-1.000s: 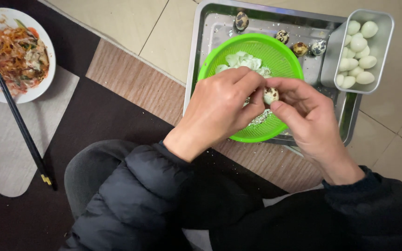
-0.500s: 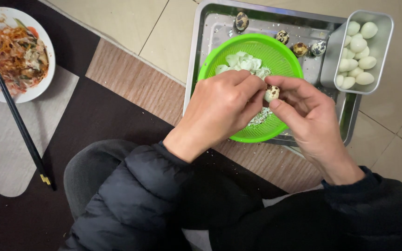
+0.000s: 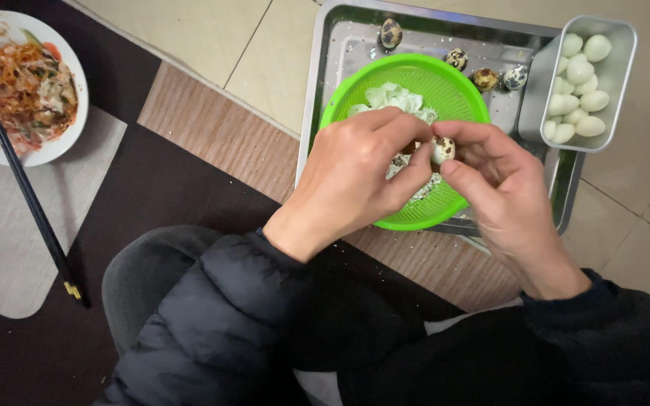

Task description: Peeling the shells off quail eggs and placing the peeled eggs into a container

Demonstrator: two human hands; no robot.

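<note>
My left hand [image 3: 355,173] and my right hand [image 3: 490,180] meet over a green plastic strainer bowl [image 3: 457,86]. Between the fingertips of both hands sits a small speckled quail egg [image 3: 442,149], partly peeled, with white showing. Pale shell pieces [image 3: 393,96] lie in the far part of the bowl. The bowl rests in a steel tray [image 3: 325,68]. Both sleeves are dark and padded.
Several unpeeled speckled eggs [image 3: 484,78] lie at the tray's far side. A small metal box [image 3: 617,83] with several peeled white eggs stands at the right. A white plate of mixed food [image 3: 9,86] with black chopsticks [image 3: 35,214] sits on the left, on a dark mat.
Both hands have stayed over the bowl; the fingers have shifted slightly around the egg, working at its shell.
</note>
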